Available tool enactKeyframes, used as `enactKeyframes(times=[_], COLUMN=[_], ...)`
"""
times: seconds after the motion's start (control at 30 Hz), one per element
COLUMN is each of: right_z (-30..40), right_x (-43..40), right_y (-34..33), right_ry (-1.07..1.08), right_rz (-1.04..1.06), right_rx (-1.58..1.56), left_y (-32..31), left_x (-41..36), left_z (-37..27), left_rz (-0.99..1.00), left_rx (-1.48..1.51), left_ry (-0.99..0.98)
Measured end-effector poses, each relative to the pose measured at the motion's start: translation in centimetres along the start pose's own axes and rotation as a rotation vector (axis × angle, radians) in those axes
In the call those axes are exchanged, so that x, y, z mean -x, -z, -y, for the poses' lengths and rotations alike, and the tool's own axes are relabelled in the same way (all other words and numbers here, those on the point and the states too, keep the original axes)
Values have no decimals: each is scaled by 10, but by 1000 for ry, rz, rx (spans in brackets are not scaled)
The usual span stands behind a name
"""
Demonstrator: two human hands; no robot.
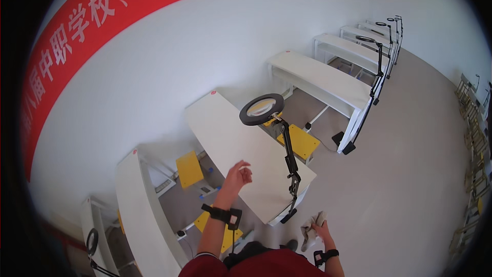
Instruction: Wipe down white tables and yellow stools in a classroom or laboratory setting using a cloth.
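My left hand [239, 176] is raised above the near half of a long white desk [230, 130], its fingers loosely curled and nothing visible in them. Down at the right, past the desk's end, my right hand [322, 231] grips a crumpled beige cloth [310, 231] that hangs below the fingers. A black magnifier lamp [291, 161] with a ring head stands at the desk's near end, its round lens over the desktop. Both my wrists carry black straps with small devices.
Yellow stools [298, 141] stand on both sides of the desk. Another white desk [144, 204] lies to the left, and further desks with magnifier lamps [378, 59] line the wall. A red banner [96, 11] with writing hangs above. Grey floor [403, 169] extends right towards distant chairs [474, 184].
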State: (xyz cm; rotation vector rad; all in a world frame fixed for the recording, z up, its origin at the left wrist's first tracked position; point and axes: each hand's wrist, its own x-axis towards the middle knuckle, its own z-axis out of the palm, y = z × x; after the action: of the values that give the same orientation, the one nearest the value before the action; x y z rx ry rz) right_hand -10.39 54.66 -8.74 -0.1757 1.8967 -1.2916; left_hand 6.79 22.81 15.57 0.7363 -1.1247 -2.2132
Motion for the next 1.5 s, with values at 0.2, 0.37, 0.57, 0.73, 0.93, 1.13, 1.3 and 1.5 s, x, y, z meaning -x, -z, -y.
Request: enactKeyframes(times=[0.2,0.37,0.57,0.73,0.93,1.13,1.3,1.5], right_z=[-38,72,296,454,566,558,548,550], right_x=[6,39,83,122,109,51,30,66], right_y=[33,58,50,10,-110,-156,-155,-176], right_ry=[-28,127,565,892,1126,1255,1082,673], right_rz=[4,37,-183,-109,148,26,-5,144], right_rx=[-605,-863,-574,-146,243,936,1208,1213], left_y=[-52,-56,-40,-43,-31,-40,-35,-38], left_x=[-19,-29,-69,-93,-108,-108,-115,-112], left_z=[-56,-70,-81,-94,-91,-86,-87,-87], left_rz=[-7,-18,105,231,299,220,272,226], left_rx=[67,23,127,78,159,175,152,165], left_ry=[-112,-168,-42,-14,37,-11,-26,14])
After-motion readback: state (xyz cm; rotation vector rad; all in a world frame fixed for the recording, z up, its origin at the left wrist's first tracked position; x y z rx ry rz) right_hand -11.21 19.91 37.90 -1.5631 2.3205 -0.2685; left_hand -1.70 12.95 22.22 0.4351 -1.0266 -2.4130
